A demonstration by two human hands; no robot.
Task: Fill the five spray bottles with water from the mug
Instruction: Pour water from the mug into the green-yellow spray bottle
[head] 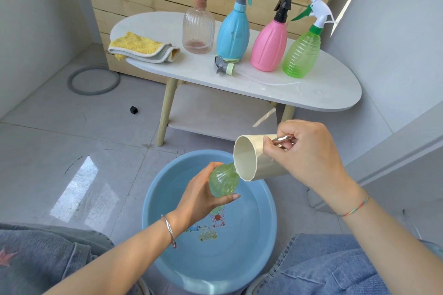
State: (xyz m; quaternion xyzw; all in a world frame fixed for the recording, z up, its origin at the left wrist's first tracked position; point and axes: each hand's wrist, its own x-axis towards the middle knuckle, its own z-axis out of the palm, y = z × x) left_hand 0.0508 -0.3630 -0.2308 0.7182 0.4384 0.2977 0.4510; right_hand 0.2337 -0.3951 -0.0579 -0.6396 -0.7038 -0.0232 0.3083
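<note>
My left hand (200, 199) grips a small pale green bottle (223, 181) with no spray head, held over a blue basin (165, 201). My right hand (306, 153) holds a cream mug (249, 158) by its metal handle, tipped sideways with its rim against the bottle's neck. On the white table (323, 88) stand a clear bottle with a brown head (198, 26), a blue bottle (232, 33), a pink bottle (269, 48) and a green bottle with a white head (302, 54). A loose grey and green spray head (224, 67) lies in front of the blue bottle.
A folded yellow and grey cloth (143, 48) lies on the table's left end. The basin holds water and stands on the tiled floor between my knees. A grey ring (93, 80) and a small black cube (133, 109) lie on the floor at left.
</note>
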